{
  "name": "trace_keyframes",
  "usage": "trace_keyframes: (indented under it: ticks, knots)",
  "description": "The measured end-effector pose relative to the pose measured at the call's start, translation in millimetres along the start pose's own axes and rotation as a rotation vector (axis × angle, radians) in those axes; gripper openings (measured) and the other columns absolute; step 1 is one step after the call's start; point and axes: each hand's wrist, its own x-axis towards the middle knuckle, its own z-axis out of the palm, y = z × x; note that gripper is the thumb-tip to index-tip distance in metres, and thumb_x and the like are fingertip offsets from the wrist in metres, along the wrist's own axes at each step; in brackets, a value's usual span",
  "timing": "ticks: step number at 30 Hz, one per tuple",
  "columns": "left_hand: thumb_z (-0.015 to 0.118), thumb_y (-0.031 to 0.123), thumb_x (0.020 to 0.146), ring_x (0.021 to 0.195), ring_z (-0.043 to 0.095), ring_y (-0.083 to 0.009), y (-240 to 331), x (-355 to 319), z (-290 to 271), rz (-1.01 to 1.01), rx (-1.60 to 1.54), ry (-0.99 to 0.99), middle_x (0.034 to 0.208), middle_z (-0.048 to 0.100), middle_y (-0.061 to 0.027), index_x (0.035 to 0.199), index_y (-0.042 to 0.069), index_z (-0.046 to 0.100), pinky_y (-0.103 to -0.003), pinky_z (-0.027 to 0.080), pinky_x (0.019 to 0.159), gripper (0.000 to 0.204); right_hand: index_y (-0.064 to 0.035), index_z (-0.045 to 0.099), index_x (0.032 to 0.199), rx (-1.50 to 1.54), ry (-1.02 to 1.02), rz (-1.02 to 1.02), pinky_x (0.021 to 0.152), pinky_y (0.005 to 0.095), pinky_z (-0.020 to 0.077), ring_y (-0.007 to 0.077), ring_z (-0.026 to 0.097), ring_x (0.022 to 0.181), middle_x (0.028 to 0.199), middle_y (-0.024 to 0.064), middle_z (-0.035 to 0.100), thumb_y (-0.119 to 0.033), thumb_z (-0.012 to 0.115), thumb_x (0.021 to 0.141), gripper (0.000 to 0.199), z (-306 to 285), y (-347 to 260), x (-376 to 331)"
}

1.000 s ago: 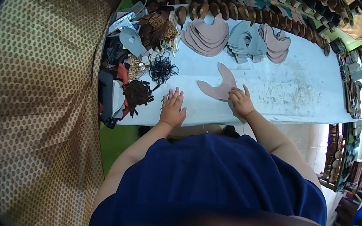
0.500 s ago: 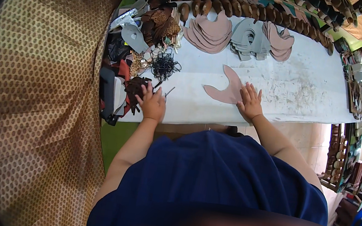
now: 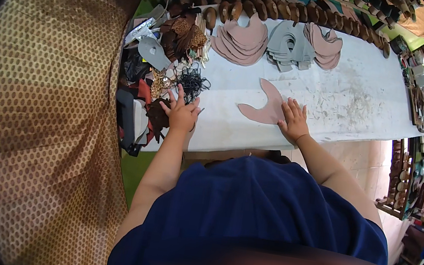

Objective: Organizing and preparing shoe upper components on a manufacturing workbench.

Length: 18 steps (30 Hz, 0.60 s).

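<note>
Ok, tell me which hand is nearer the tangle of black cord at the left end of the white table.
Left. The left hand lies just below the tangle of black cord, its fingertips nearly touching it. The right hand rests well off to the right, on the pink curved leather piece.

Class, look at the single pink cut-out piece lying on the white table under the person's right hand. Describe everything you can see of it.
The pink cut-out piece is a flat, thin sheet, looking like leather or felt, dusty pink and plain. Its outline curves, with a pointed tail rising toward the far side and a broader lobe stretching left. It lies flat on the white table, apart from the stacks behind it. The right hand presses on its right edge with spread fingers; the left hand does not touch it.
</note>
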Motion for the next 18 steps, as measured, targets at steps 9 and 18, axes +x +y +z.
trace_keyframes:
  ticks: [9, 18]
  knots:
    - [0.075, 0.028, 0.08, 0.152, 0.011, -0.0441, -6, 16, 10, -0.083, 0.051, 0.15, 0.166, 0.021, -0.0084, 0.09, 0.021, 0.077, -0.075, 0.004, 0.112, 0.012, -0.0149, 0.034, 0.154, 0.029, -0.006, 0.003, 0.121, 0.0595, 0.009, 0.0333, 0.021, 0.151, 0.161, 0.014, 0.028, -0.04, 0.059, 0.091, 0.072, -8, -4, -2]
    - [0.073, 0.022, 0.084, 0.149, 0.02, -0.0462, -23, 30, -9, -0.136, -0.257, 0.394, 0.161, 0.029, -0.0193, 0.087, 0.014, 0.075, -0.066, 0.014, 0.117, 0.009, -0.015, 0.034, 0.154, 0.045, -0.018, -0.024, 0.121, 0.0605, 0.0088, 0.0345, 0.021, 0.151, 0.161, 0.015, 0.028, -0.041, 0.058, 0.093, 0.07, -7, -2, -1]
